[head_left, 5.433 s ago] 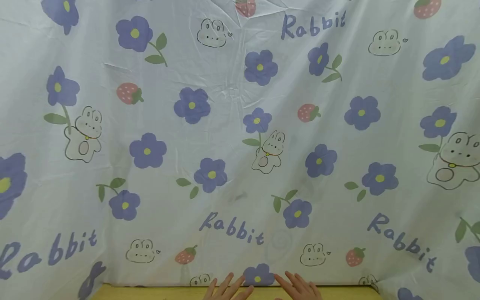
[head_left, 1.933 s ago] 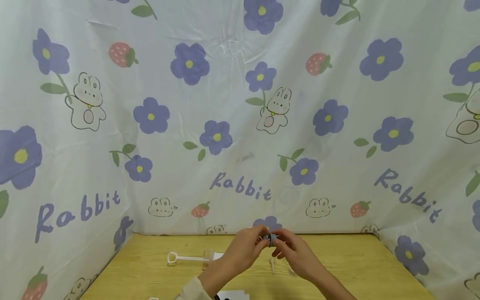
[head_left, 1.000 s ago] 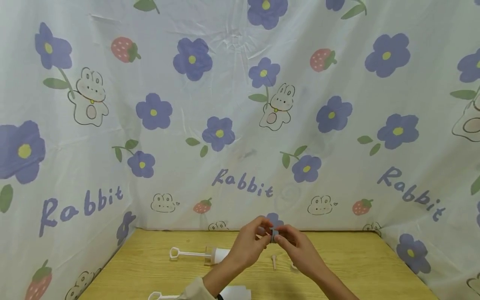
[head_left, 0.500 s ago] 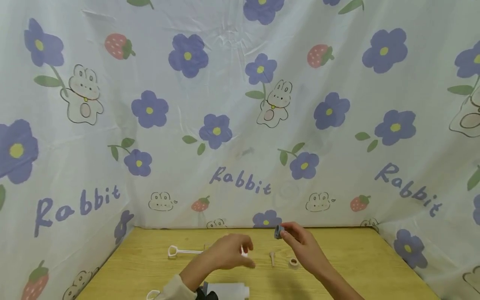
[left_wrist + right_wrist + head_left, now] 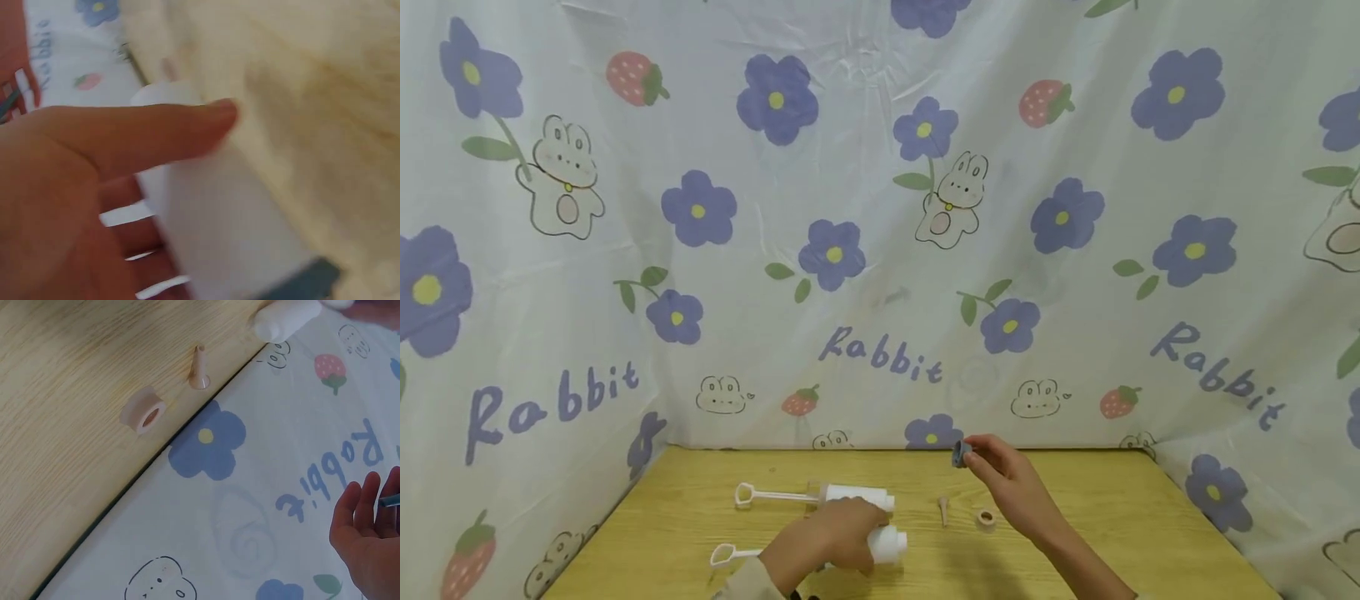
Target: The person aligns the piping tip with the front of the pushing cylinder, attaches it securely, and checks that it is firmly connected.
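Note:
My right hand pinches a small blue-grey ring-shaped cap above the back of the table, its hollow side turned left. Lower down, my left hand holds the nearer white piping syringe round its barrel. In the left wrist view the thumb lies across that blurred barrel, with fingers on its other side and a blue-grey collar at its rear. Behind it lies a second white syringe with a beige collar. A beige cone nozzle and a beige ring cap rest between the hands.
The yellow wood-grain table meets a white cloth printed with flowers, strawberries and rabbits, hanging at the back and both sides. The far syringe's plunger handle points left, like the nearer syringe's handle.
My left hand has left the blue-grey cap, moved down and left, and taken hold of the nearer syringe, which has shifted. My right hand keeps the cap in nearly the same spot.

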`<action>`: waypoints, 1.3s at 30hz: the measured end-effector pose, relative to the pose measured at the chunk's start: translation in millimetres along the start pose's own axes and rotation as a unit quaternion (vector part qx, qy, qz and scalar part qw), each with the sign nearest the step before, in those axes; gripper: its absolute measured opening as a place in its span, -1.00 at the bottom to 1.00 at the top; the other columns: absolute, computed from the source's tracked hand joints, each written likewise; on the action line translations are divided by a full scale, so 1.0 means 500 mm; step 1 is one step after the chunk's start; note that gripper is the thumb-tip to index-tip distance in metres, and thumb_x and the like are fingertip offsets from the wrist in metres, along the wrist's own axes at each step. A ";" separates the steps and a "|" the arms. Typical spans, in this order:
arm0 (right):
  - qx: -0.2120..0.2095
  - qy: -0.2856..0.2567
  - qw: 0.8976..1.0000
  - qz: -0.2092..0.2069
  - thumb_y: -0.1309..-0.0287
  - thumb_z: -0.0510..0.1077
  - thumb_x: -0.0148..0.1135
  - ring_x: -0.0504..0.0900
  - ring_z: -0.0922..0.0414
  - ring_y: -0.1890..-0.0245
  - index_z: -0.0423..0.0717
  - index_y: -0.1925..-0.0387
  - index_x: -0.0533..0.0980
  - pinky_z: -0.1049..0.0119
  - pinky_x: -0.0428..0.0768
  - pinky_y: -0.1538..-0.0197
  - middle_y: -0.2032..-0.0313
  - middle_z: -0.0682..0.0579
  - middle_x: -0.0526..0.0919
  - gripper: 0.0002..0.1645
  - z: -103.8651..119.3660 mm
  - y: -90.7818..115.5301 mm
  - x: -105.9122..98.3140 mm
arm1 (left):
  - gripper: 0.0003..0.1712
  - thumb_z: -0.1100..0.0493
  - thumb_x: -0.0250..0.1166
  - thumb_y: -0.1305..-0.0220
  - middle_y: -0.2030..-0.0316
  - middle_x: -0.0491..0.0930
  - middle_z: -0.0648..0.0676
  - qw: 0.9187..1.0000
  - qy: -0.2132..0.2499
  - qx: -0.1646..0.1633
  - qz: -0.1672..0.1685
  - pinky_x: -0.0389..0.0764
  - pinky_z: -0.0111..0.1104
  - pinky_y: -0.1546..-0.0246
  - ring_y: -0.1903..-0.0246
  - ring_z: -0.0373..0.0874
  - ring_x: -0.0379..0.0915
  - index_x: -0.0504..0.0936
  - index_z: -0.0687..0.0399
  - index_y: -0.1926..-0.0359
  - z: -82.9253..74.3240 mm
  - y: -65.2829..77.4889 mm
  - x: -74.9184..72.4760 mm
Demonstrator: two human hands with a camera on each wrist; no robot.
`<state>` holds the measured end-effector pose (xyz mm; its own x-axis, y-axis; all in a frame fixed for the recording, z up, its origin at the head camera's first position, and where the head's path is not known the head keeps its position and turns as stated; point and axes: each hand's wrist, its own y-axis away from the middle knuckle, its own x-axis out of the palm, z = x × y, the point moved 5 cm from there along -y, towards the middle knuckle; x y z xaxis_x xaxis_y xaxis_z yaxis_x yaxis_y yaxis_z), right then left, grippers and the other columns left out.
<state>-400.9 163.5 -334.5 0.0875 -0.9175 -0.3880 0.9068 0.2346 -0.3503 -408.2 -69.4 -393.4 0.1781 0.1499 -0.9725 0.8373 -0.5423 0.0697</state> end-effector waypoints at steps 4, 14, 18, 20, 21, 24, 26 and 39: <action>-0.007 0.007 1.000 0.002 -0.52 0.05 0.13 0.69 0.15 -0.09 -0.12 -0.24 0.52 0.31 0.58 -0.18 -0.01 -0.03 0.73 -0.54 0.000 -0.001 -0.005 | -0.39 0.01 0.58 -0.06 0.11 0.65 -0.02 0.993 0.039 0.039 -0.103 0.58 -0.28 0.28 0.22 -0.18 0.55 0.67 -0.10 -0.17 -0.016 0.010 -0.069; -0.007 0.020 1.000 0.005 -0.50 0.09 0.15 0.68 0.01 -0.15 -0.04 -0.25 0.54 0.01 0.58 -0.27 -0.10 -0.08 0.73 -0.54 -0.007 0.001 0.001 | -0.39 0.08 0.51 -0.13 0.19 0.55 0.01 0.970 0.026 0.050 -0.235 0.47 -0.20 0.25 0.23 -0.14 0.42 0.65 0.00 -0.24 -0.025 0.040 -0.165; -0.007 0.016 1.000 0.006 -0.50 0.06 0.16 0.67 -0.01 -0.16 -0.05 -0.24 0.54 -0.02 0.57 -0.28 -0.08 -0.09 0.73 -0.56 -0.006 0.001 0.004 | -0.40 0.07 0.50 -0.12 0.20 0.57 0.03 0.968 0.014 0.058 -0.245 0.49 -0.20 0.27 0.25 -0.12 0.43 0.66 0.00 -0.22 -0.035 0.044 -0.171; -0.013 0.017 1.000 0.008 -0.49 0.05 0.17 0.67 0.00 -0.15 -0.06 -0.23 0.55 -0.03 0.57 -0.28 -0.06 -0.08 0.74 -0.57 -0.004 0.000 0.007 | -0.41 0.07 0.50 -0.11 0.19 0.58 0.04 0.968 0.013 0.063 -0.244 0.50 -0.17 0.25 0.24 -0.11 0.45 0.67 -0.01 -0.21 -0.041 0.042 -0.171; -0.019 0.018 1.000 0.011 -0.49 0.04 0.17 0.68 0.01 -0.14 -0.07 -0.23 0.55 -0.04 0.56 -0.29 -0.06 -0.09 0.74 -0.57 -0.002 0.000 0.009 | -0.41 0.07 0.50 -0.11 0.19 0.58 0.04 0.968 0.013 0.065 -0.243 0.51 -0.16 0.24 0.23 -0.10 0.46 0.67 -0.02 -0.21 -0.044 0.040 -0.171; -0.032 0.020 0.999 0.024 -0.48 0.04 0.19 0.69 0.05 -0.13 -0.09 -0.22 0.56 -0.02 0.57 -0.29 -0.08 -0.09 0.73 -0.57 0.005 -0.003 0.022 | -0.42 0.06 0.50 -0.13 0.17 0.59 0.04 0.968 0.007 0.071 -0.239 0.52 -0.17 0.21 0.21 -0.11 0.47 0.67 -0.03 -0.21 -0.056 0.032 -0.168; -0.049 0.018 0.998 0.043 -0.49 0.02 0.17 0.70 0.03 -0.11 -0.12 -0.22 0.56 0.08 0.61 -0.24 -0.11 -0.14 0.72 -0.57 0.010 -0.004 0.036 | -0.42 0.04 0.50 -0.15 0.15 0.60 0.03 0.969 0.000 0.077 -0.236 0.52 -0.23 0.20 0.20 -0.13 0.47 0.66 -0.04 -0.22 -0.064 0.027 -0.165; -0.067 0.029 0.997 0.040 -0.39 -0.03 0.30 0.66 -0.08 -0.18 -0.01 -0.21 0.60 0.31 0.62 -0.15 -0.20 -0.09 0.67 -0.59 0.016 0.000 0.061 | -0.42 0.02 0.49 -0.21 0.16 0.59 0.01 0.969 -0.029 0.092 -0.229 0.46 -0.36 0.24 0.22 -0.19 0.45 0.65 -0.09 -0.26 -0.083 0.022 -0.157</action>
<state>-395.0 132.9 -339.8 0.1288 -0.8748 -0.4671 0.8345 0.3501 -0.4254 -391.5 -53.1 -307.1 -0.2237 0.3655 -0.9035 0.7139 -0.5697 -0.4072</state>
